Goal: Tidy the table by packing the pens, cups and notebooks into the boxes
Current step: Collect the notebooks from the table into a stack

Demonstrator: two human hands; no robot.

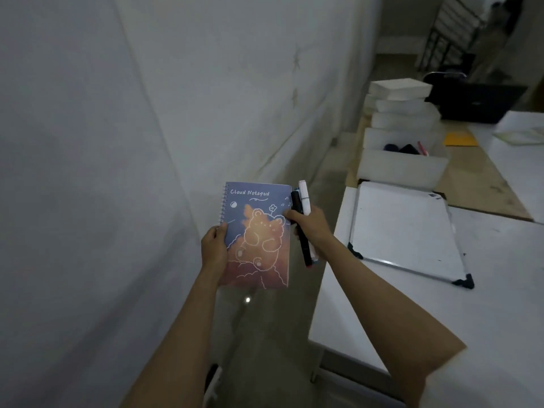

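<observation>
A spiral notebook (255, 235) with a blue and orange bear cover, marked "Cloud Notepad", is held upright in the air to the left of the table, over the floor. My left hand (214, 248) grips its spiral edge low down. My right hand (307, 226) pinches its right edge with the thumb and also holds a black pen (300, 231) and a white pen (304, 197) in its curled fingers. An open white box (403, 166) at the table's far end holds dark items and a pink pen (423, 148).
A whiteboard (407, 231) lies flat on the white table (471, 334). Behind the open box stand stacked white boxes (400, 104). A black laptop (477, 101), a yellow pad (460, 139) and papers lie further right. A grey wall fills the left.
</observation>
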